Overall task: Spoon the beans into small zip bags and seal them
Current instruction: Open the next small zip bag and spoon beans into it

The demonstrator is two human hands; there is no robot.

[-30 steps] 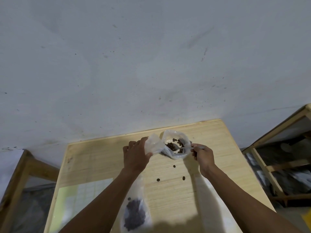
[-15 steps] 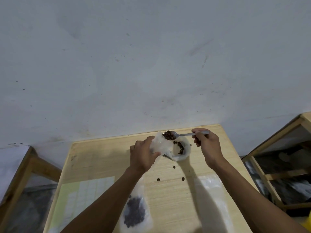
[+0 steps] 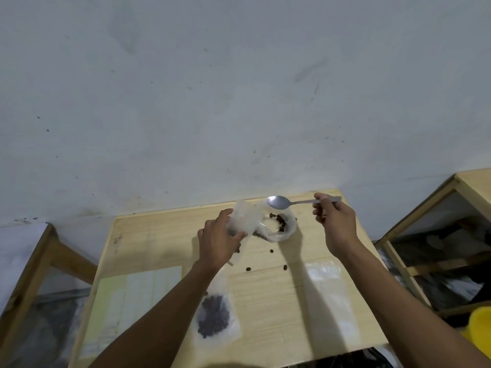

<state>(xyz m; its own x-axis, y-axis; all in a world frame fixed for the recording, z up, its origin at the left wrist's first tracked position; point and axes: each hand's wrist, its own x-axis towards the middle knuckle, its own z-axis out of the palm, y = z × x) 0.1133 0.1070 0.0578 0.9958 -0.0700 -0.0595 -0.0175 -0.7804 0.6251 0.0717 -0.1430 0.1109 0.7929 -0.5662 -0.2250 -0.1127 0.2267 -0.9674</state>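
My left hand [image 3: 219,239] grips a small clear zip bag [image 3: 244,217], held upright with its mouth up near the table's far edge. My right hand [image 3: 334,221] pinches the handle of a metal spoon [image 3: 279,202]; its bowl looks empty and hovers at the bag's mouth. Behind the bag sits a clear plastic bag of dark beans [image 3: 283,225], with few beans left in it. A filled zip bag of beans [image 3: 214,317] lies flat near the front, partly under my left forearm. Three loose beans [image 3: 248,269] lie on the wood.
The wooden table [image 3: 279,301] stands against a grey wall. Empty zip bags [image 3: 328,282] lie flat at the right, a pale green sheet [image 3: 132,298] at the left. Wooden frames flank the table; a yellow container [image 3: 481,328] sits at the lower right.
The spoon rose out of the bean bag carrying beans, reached the zip bag's mouth, and now looks empty. My left hand kept holding the zip bag.
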